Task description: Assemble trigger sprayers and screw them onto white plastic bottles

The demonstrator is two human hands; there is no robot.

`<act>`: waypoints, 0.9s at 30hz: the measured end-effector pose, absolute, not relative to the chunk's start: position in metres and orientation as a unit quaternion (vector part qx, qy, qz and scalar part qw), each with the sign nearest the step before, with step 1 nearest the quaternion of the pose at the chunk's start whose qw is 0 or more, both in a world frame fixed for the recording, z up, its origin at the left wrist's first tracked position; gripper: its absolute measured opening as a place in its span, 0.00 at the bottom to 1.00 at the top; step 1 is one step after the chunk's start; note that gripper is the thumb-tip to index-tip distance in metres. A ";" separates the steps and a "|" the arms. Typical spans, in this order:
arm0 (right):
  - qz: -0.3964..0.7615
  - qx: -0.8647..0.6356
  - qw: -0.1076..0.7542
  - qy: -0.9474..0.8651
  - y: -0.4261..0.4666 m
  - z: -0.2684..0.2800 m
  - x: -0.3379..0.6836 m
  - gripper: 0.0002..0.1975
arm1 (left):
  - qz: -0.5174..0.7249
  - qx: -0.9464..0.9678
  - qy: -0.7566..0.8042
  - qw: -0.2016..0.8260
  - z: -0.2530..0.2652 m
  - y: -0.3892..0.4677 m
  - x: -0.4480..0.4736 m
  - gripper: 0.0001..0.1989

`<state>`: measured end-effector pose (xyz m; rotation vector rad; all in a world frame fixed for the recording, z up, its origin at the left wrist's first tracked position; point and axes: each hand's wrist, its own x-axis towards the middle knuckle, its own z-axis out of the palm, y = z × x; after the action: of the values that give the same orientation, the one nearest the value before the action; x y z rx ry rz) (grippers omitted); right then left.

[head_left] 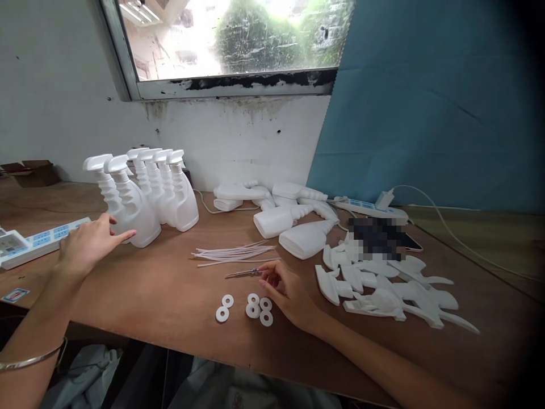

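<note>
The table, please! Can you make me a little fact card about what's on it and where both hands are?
Surface: brown table
Left hand: by the upright spray bottles, thumb spread; touching unclear
Right hand: fingertips at a thin metal tool; grip unclear
Near the right hand: flat white rings, thin pale tubes
Picture's right side: pile of white trigger heads
Toward the wall: white bottles lying down

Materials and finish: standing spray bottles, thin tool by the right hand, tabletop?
Standing spray bottles: likely plastic, soft satin sheen; moulded ridges on the necks.
Thin tool: probably metal, shiny; silvery glint along its shaft.
Tabletop: maybe wood or laminate, low sheen; mottled brown surface.
</note>
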<state>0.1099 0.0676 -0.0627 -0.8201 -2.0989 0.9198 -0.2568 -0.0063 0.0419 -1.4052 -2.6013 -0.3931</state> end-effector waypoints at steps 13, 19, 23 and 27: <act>-0.094 -0.354 0.199 -0.909 0.073 -0.063 0.119 0.09 | -0.098 -0.866 -0.484 -0.075 0.009 0.050 -0.078 0.11; -0.171 -0.451 0.138 -0.865 0.077 -0.068 0.120 0.10 | -0.082 -0.886 -0.411 -0.196 -0.020 0.060 -0.068 0.14; -0.234 -0.527 0.121 -0.808 0.081 -0.068 0.123 0.13 | -0.061 -0.888 -0.379 -0.253 -0.026 0.062 -0.072 0.17; -0.244 -0.577 0.084 -0.774 0.073 -0.063 0.125 0.15 | -0.068 -0.893 -0.363 -0.256 -0.029 0.064 -0.071 0.19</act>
<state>0.1247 0.0734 -0.0630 -1.7236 -2.3114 -0.7294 -0.0713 0.0637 -0.0294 -3.3824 -1.3754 -0.2563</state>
